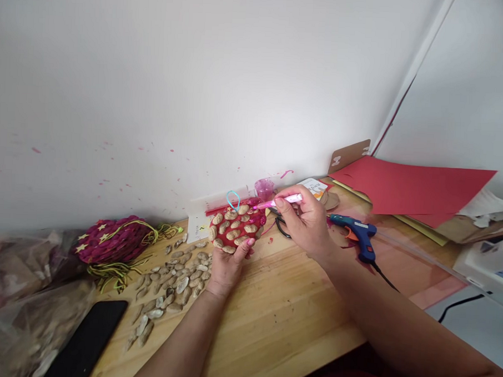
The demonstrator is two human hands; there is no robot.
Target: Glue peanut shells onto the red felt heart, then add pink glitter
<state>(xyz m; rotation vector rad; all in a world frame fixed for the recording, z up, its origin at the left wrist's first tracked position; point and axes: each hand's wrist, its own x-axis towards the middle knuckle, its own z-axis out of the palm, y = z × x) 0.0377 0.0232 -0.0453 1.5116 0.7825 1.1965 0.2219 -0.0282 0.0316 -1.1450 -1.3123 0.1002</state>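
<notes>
My left hand (pixel 230 263) is closed on the lower edge of a red craft piece (pixel 236 228) covered with peanut shells, holding it up over the table. A light-blue loop (pixel 233 199) sticks up from its top. Several shells at the piece's right side are coloured pink; the others are plain tan. In my right hand (pixel 306 220) a white and pink marker (pixel 282 201) is pinched, its pink tip at the piece's upper right; whether it touches a shell I cannot tell. Loose peanut shells (pixel 183 285) lie on the table left of my left wrist.
A blue glue gun (pixel 358 235) with a black cord lies to the right, near red paper (pixel 418 187). Behind my hands stands a pink-stained cup (pixel 263 188). At left are a magenta peanut-shell bundle (pixel 118 239), a black phone (pixel 89 337) and plastic bags (pixel 29 318).
</notes>
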